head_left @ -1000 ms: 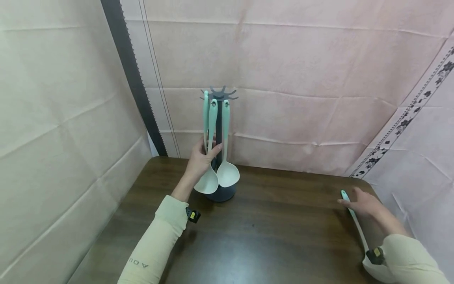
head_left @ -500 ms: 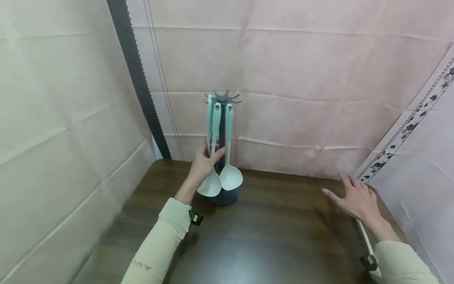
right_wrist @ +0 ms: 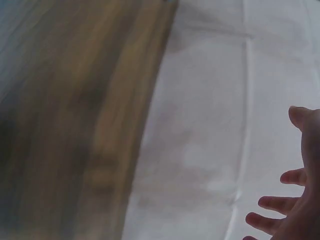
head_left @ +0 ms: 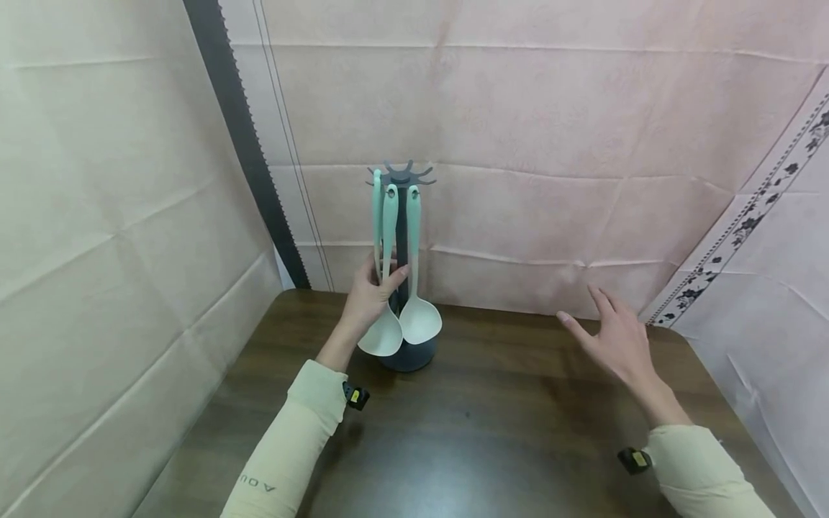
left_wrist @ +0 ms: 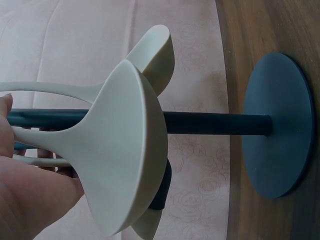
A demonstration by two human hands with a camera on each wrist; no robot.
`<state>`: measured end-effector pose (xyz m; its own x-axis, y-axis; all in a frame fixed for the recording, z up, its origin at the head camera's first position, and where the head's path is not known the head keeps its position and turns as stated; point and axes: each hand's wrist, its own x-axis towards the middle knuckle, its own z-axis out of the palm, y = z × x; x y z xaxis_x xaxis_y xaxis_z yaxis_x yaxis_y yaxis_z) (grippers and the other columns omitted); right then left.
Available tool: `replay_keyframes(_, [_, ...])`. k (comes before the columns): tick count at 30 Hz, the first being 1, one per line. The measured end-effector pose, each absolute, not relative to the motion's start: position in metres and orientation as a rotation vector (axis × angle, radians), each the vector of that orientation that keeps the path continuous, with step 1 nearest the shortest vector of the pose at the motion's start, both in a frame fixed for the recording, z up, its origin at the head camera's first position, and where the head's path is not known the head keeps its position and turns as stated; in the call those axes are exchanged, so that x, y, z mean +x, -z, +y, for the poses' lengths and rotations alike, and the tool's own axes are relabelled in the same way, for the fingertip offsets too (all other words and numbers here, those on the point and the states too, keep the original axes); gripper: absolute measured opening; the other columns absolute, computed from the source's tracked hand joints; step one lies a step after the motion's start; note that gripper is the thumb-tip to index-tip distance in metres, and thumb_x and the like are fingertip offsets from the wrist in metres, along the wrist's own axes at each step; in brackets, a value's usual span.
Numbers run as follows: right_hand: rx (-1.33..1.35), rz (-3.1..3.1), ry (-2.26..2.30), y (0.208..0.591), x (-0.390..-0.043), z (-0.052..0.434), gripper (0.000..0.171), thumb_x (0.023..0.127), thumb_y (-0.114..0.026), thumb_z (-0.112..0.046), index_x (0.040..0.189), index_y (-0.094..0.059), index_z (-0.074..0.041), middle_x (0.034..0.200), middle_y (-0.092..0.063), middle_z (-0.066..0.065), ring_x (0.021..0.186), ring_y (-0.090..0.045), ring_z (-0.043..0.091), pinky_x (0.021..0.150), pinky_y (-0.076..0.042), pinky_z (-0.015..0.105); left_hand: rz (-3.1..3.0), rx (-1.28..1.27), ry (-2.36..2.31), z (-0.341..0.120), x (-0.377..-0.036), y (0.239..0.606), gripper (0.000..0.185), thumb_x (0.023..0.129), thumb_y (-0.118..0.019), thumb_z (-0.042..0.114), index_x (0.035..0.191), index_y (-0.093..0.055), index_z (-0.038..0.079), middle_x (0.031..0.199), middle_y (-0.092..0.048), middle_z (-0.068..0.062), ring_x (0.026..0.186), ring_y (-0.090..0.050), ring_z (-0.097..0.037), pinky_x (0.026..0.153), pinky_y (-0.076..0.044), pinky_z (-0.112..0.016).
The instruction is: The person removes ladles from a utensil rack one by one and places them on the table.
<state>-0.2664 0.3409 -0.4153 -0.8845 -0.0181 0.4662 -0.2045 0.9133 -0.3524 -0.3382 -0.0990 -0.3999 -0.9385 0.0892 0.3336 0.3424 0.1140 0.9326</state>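
Observation:
My left hand grips the hanging utensils at their handles, thumb in front and fingers behind. Nearest to it is a white ladle with a mint-green handle. A second ladle hangs to its right, and a third mint-green handle shows at the left. All hang from a dark blue rotating-style utensil stand with hooked arms on top. In the left wrist view the ladle bowl covers part of the pole. My right hand is over the right back of the table, fingers spread, holding nothing.
The brown wooden table has its back edge against a pale, creased cloth backdrop. More cloth walls off the left side, and a patterned strip runs down at the right.
My right hand has moved left and away from the ladle lying at the right, its fingers spreading; that ladle is now out of sight. My left hand keeps its grip by the stand.

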Motion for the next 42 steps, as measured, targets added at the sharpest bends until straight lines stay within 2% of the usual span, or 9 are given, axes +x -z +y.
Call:
replay_keyframes(5, [0.230, -2.500, -0.701, 0.396, -0.265, 0.316, 0.079, 0.099, -0.069, -0.051, 0.164, -0.041, -0.015, 0.162, -0.044, 0.024, 0.143, -0.041, 0.055, 0.107, -0.032, 0.079, -2.179, -0.450, 1.921, -0.095, -0.338, 0.401, 0.055, 0.101, -0.074, 0.044, 0.147, -0.053, 0.023, 0.137, -0.060, -0.010, 0.128, -0.060, -0.031, 0.109, -0.048, -0.059])
replay_keyframes(10, [0.325, -2.390, -0.809, 0.384, -0.269, 0.289, 0.071, 0.099, -0.072, -0.044, 0.158, -0.050, -0.012, 0.159, -0.049, 0.020, 0.147, -0.042, 0.048, 0.116, -0.032, 0.070, -2.187, -0.445, 1.922, -0.095, -0.337, 0.400, 0.058, 0.100, -0.074, 0.046, 0.149, -0.052, 0.023, 0.139, -0.060, -0.010, 0.129, -0.059, -0.031, 0.110, -0.048, -0.059])
replay_keyframes(18, [0.413, -2.345, -0.937, 0.367, -0.278, 0.242, 0.065, 0.101, -0.071, -0.040, 0.158, -0.051, -0.016, 0.153, -0.057, 0.014, 0.137, -0.055, 0.039, 0.110, -0.042, 0.064, -2.186, -0.428, 1.906, -0.098, -0.338, 0.395, 0.057, 0.100, -0.073, 0.047, 0.148, -0.053, 0.022, 0.139, -0.060, -0.010, 0.129, -0.060, -0.032, 0.109, -0.049, -0.059])
replay_keyframes(24, [0.506, -2.285, -0.993, 0.367, -0.281, 0.213, 0.064, 0.100, -0.075, -0.034, 0.156, -0.052, -0.012, 0.152, -0.058, 0.011, 0.135, -0.057, 0.033, 0.105, -0.051, 0.056, -2.200, -0.431, 1.900, -0.098, -0.334, 0.394, 0.058, 0.102, -0.072, 0.044, 0.150, -0.052, 0.019, 0.143, -0.059, -0.013, 0.134, -0.058, -0.035, 0.112, -0.046, -0.063])
replay_keyframes(29, [0.573, -2.236, -1.046, 0.371, -0.283, 0.192, 0.064, 0.098, -0.078, -0.029, 0.155, -0.053, -0.011, 0.151, -0.059, 0.012, 0.133, -0.059, 0.034, 0.103, -0.053, 0.056, -2.207, -0.425, 1.933, -0.100, -0.330, 0.397, 0.059, 0.104, -0.071, 0.038, 0.155, -0.048, 0.019, 0.150, -0.055, -0.015, 0.140, -0.053, -0.037, 0.115, -0.043, -0.062])
replay_keyframes(31, [0.593, -2.223, -1.080, 0.370, -0.284, 0.183, 0.064, 0.098, -0.078, -0.027, 0.155, -0.053, -0.011, 0.151, -0.058, 0.012, 0.133, -0.059, 0.035, 0.104, -0.053, 0.056, -2.195, -0.425, 1.935, -0.100, -0.333, 0.401, 0.060, 0.103, -0.072, 0.040, 0.155, -0.048, 0.022, 0.150, -0.055, -0.015, 0.140, -0.053, -0.036, 0.115, -0.043, -0.062])
replay_keyframes(36, [0.638, -2.214, -1.137, 0.365, -0.284, 0.161, 0.063, 0.099, -0.076, -0.029, 0.155, -0.053, -0.011, 0.153, -0.057, 0.010, 0.134, -0.059, 0.035, 0.105, -0.054, 0.054, -2.154, -0.412, 1.918, -0.099, -0.333, 0.402, 0.061, 0.100, -0.075, 0.045, 0.152, -0.052, 0.023, 0.143, -0.061, -0.014, 0.135, -0.058, -0.033, 0.113, -0.046, -0.061])
replay_keyframes(42, [0.681, -2.240, -1.161, 0.362, -0.282, 0.140, 0.064, 0.101, -0.074, -0.034, 0.157, -0.050, -0.014, 0.155, -0.056, 0.008, 0.135, -0.058, 0.031, 0.106, -0.054, 0.053, -2.173, -0.452, 1.838, -0.102, -0.331, 0.399, 0.062, 0.098, -0.077, 0.047, 0.145, -0.053, 0.015, 0.130, -0.066, -0.011, 0.122, -0.065, -0.031, 0.107, -0.052, -0.058])
